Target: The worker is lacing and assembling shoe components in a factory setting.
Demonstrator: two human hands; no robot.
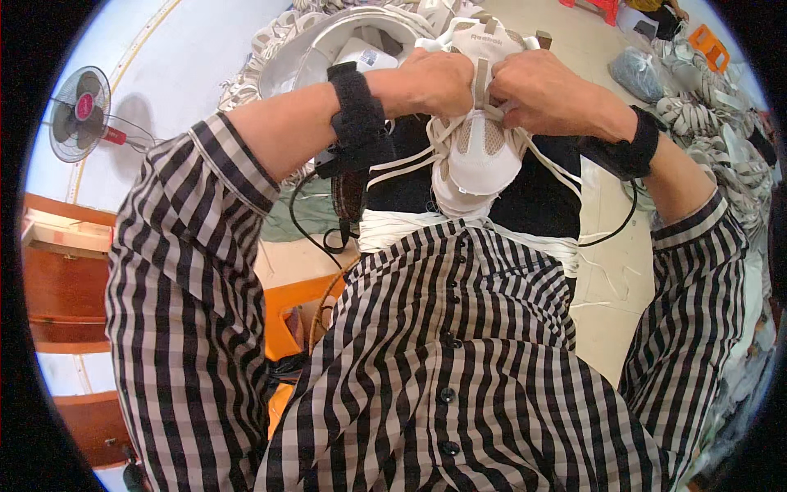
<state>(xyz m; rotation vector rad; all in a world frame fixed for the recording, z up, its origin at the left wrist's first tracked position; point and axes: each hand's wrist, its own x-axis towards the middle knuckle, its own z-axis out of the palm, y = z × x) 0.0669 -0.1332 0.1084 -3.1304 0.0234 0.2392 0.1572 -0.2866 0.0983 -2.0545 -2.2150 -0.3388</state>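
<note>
Sneaker (479, 160) in white and beige sat between the person's two hands, above the black cloth (548, 197) over the lap, its toe pointing back toward the checked shirt (459, 328) and its tongue (489, 39) rising on the far side between the knuckles. The left hand (438, 82) was closed against the left side of the lacing opening, and the right hand (545, 90) was closed on the opposite side, fingers curled in toward the middle. Both gripped the shoe there, though whether lace or fabric was pinched could not be told. Pale laces (560, 164) trailed from either side of the toe across the black cloth. Beyond the left hand stood a large pale tub (283, 61); well off to the right lay a heap of pale shoes (697, 111) beside a plastic bag (639, 74).
</note>
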